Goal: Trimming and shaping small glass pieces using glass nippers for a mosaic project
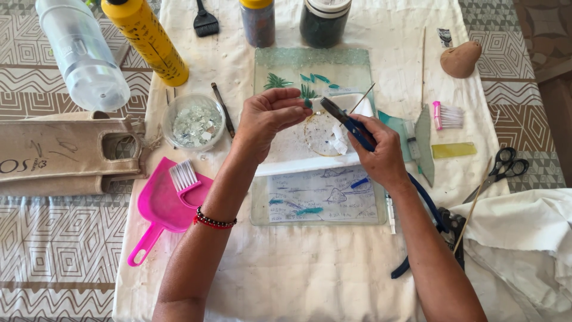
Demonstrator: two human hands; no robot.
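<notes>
Glass piece (308, 102) pinched by left hand (268, 116), right hand (378, 152) angling pliers (348, 122)

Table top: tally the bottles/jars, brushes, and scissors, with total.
Bottles/jars: 4 — clear bottle, yellow bottle, grey jar, dark jar
Brushes: 3 — black brush, pink dustpan brush, small pink brush
Scissors: 1
Total: 8

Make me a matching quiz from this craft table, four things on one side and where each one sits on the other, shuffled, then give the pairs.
Things:
1. pink dustpan
2. black scissors
3. yellow bottle
4. blue-handled pliers

Places:
A. far right edge of the white cloth
B. in the right hand
C. lying at the top left
D. near the left forearm, with a small brush on it

Pairs: 1-D, 2-A, 3-C, 4-B
</notes>
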